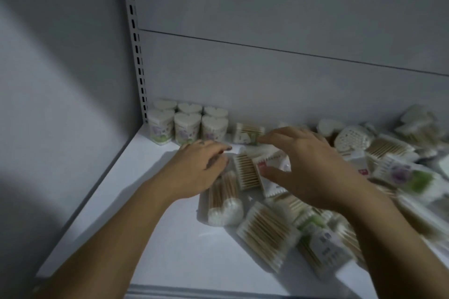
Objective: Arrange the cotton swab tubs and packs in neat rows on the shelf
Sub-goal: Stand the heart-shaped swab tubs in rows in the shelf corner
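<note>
Lying between the left hand [199, 172] and right hand [308, 167] — both grips spread, nothing pinched — the flat pack [246, 172] is nearer the left, long axis front-to-back.

No legible text on packaging.

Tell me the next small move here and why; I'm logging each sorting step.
Probably stand the toppled heart-shaped tub upright beside the six standing tubs in the back left corner. It lies on its side just under the left hand, and the shelf in front of that block is bare. The right hand hovers open over loose packs.
</note>
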`<state>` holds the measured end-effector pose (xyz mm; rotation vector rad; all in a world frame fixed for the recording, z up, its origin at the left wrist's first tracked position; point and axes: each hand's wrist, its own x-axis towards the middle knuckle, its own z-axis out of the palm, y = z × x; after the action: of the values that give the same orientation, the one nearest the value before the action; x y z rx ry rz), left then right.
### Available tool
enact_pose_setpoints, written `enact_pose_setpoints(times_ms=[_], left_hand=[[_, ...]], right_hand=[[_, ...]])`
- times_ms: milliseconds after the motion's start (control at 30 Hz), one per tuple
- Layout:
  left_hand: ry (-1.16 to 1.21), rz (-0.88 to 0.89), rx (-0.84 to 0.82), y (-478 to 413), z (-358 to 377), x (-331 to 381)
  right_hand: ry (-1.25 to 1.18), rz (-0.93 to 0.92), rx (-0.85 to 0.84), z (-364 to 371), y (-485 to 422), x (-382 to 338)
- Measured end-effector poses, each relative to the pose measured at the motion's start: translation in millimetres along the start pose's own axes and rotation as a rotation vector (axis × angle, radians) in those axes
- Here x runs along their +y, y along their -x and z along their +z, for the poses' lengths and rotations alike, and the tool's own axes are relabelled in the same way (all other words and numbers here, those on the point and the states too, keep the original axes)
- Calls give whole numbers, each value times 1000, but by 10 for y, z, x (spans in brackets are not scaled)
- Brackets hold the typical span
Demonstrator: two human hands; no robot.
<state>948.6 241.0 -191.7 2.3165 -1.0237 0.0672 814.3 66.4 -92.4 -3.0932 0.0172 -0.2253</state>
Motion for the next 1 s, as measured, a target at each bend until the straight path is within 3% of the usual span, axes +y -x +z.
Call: enact_pose_setpoints(times_ms=[233, 533, 700, 867, 1000], left_hand=[[-45, 0, -62, -108, 65, 445], [-4, -21, -13, -364, 165, 489], [176, 8, 72, -482, 98, 555], [37, -33, 260, -617, -7, 385], [-126, -35, 104, -712, 67, 341]], right_hand=[[-164, 194, 17, 388, 252, 221], [-232, 197, 44, 433, -1, 403], [-406, 205, 256, 266, -101, 524], [-494, 267, 434, 99, -206, 591], [-492, 261, 482, 11, -342, 594]])
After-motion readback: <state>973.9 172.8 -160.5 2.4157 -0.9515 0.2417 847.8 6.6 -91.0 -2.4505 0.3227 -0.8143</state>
